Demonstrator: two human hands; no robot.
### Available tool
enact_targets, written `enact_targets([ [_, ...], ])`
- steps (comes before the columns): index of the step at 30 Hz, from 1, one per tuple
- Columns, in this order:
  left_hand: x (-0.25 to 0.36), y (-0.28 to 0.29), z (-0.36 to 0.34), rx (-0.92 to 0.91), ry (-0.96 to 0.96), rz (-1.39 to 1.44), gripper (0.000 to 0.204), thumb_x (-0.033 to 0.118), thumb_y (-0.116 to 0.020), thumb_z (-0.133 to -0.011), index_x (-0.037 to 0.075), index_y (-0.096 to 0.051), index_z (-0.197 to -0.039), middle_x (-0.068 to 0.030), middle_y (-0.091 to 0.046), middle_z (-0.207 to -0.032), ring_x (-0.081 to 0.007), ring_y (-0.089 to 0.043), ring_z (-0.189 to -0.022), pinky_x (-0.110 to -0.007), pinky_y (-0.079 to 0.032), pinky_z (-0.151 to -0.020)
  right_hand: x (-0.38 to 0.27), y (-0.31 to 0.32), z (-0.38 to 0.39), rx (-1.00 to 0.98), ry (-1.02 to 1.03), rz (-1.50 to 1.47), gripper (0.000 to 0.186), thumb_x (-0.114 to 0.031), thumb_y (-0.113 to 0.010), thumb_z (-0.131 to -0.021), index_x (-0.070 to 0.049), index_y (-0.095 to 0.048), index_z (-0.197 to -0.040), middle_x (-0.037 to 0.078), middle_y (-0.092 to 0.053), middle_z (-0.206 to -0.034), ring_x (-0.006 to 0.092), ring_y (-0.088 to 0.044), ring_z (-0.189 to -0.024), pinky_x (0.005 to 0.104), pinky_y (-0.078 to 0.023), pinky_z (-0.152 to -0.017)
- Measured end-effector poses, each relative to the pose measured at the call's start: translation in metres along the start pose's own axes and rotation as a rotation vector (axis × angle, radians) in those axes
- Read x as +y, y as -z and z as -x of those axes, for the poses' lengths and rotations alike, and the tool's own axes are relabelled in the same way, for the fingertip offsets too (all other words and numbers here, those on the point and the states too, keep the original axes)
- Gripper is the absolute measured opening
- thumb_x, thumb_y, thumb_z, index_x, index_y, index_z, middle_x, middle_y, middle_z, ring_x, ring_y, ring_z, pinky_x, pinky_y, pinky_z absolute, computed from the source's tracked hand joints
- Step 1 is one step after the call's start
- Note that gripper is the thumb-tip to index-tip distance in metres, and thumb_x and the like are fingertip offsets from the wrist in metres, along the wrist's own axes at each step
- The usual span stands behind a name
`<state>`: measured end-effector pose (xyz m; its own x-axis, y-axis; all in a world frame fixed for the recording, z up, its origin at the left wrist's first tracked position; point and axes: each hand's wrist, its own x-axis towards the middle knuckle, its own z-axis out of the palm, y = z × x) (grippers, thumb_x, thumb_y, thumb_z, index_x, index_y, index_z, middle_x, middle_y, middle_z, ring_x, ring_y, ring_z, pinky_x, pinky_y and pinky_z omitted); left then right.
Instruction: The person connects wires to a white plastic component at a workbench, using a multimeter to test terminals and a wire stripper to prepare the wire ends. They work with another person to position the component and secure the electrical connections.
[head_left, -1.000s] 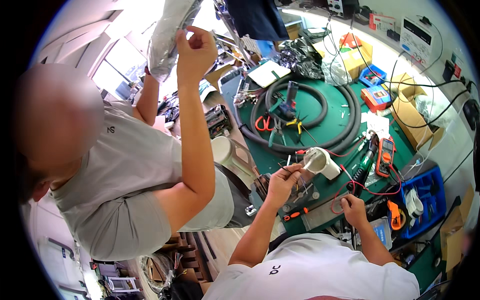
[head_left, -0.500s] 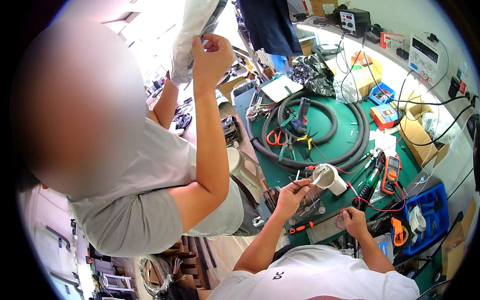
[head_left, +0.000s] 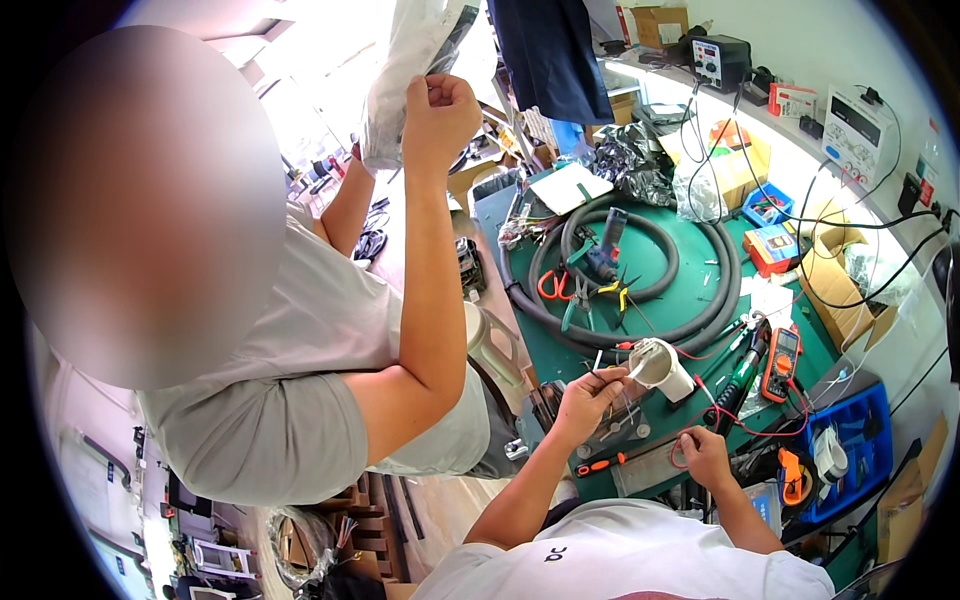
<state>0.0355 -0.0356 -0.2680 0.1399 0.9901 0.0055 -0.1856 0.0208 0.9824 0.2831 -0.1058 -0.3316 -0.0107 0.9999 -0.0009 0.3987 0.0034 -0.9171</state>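
My left hand (head_left: 588, 405) is closed in a pinch on a thin white piece, whose tip sticks up past the fingers. Right beside those fingertips, a white cup-shaped housing (head_left: 676, 382) lies tilted on the green bench mat (head_left: 648, 222), its round mouth towards the hand. My right hand (head_left: 707, 460) has its fingers pressed together on a red test lead (head_left: 676, 458), which loops beside it. That lead runs towards an orange multimeter (head_left: 781, 364) on the right. Below my left hand lies an orange-and-black screwdriver (head_left: 601, 464).
Thick black hose (head_left: 733, 260) lies coiled on the mat, with pliers (head_left: 578, 305), red-handled scissors (head_left: 553, 285) and a power tool (head_left: 604, 250) within it. A blue bin (head_left: 868, 470) stands at the right. Another person (head_left: 330, 390) at the left holds up a plastic bag (head_left: 398, 95).
The whole view has shifted slightly. Both my hands keep nearly the same grip and place. The other person still holds the bag up.
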Motion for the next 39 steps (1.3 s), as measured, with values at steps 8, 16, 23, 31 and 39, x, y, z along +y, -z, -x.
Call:
enact_targets([
  [8,-0.003,0.000,-0.001,-0.003,-0.015,-0.004,0.021,0.002,-0.056,-0.092,-0.001,-0.062,-0.113,-0.0069,-0.067,-0.101,-0.0085,-0.059,-0.080,-0.024,-0.049,-0.071,0.002,-0.001,0.001,0.006,0.024,0.026,0.016,-0.012,-0.059,-0.087,0.002,-0.066,-0.088,0.015,-0.065,-0.070,0.0231,-0.063,-0.061,0.0327,-0.048,-0.059],
  [16,-0.004,0.001,-0.001,0.005,0.016,0.000,0.021,0.002,-0.057,-0.092,-0.001,-0.062,-0.113,-0.0061,-0.067,-0.101,-0.0082,-0.058,-0.084,-0.024,-0.048,-0.075,-0.001,0.001,0.003,0.002,0.022,0.016,0.014,-0.010,-0.059,-0.086,0.002,-0.066,-0.088,0.015,-0.065,-0.071,0.0231,-0.063,-0.062,0.0328,-0.048,-0.060],
  [23,-0.003,0.002,-0.001,0.008,0.044,0.005,0.021,0.002,-0.057,-0.092,0.000,-0.063,-0.112,-0.0053,-0.067,-0.102,-0.0082,-0.058,-0.087,-0.024,-0.048,-0.078,0.004,-0.001,0.005,0.004,0.006,-0.006,0.014,-0.010,-0.059,-0.086,0.003,-0.066,-0.088,0.015,-0.065,-0.071,0.0237,-0.063,-0.063,0.0328,-0.048,-0.061],
  [31,0.010,-0.005,-0.001,0.051,-0.039,-0.155,0.018,0.002,-0.059,-0.090,0.000,-0.064,-0.108,-0.0035,-0.067,-0.098,-0.0090,-0.058,-0.085,-0.025,-0.049,-0.076,-0.010,0.000,0.004,0.069,0.134,0.034,0.014,-0.009,-0.057,-0.087,0.001,-0.063,-0.093,0.015,-0.064,-0.070,0.0247,-0.063,-0.062,0.0339,-0.048,-0.060],
  [39,0.003,-0.004,-0.001,0.068,-0.005,-0.057,0.019,0.001,-0.061,-0.088,-0.002,-0.063,-0.107,-0.0058,-0.067,-0.096,-0.0122,-0.061,-0.087,-0.025,-0.047,-0.084,-0.045,-0.001,-0.009,0.013,0.084,-0.010,0.047,-0.012,-0.058,-0.086,-0.004,-0.047,-0.130,0.013,-0.061,-0.067,0.0287,-0.061,-0.059,0.0383,-0.046,-0.057],
])
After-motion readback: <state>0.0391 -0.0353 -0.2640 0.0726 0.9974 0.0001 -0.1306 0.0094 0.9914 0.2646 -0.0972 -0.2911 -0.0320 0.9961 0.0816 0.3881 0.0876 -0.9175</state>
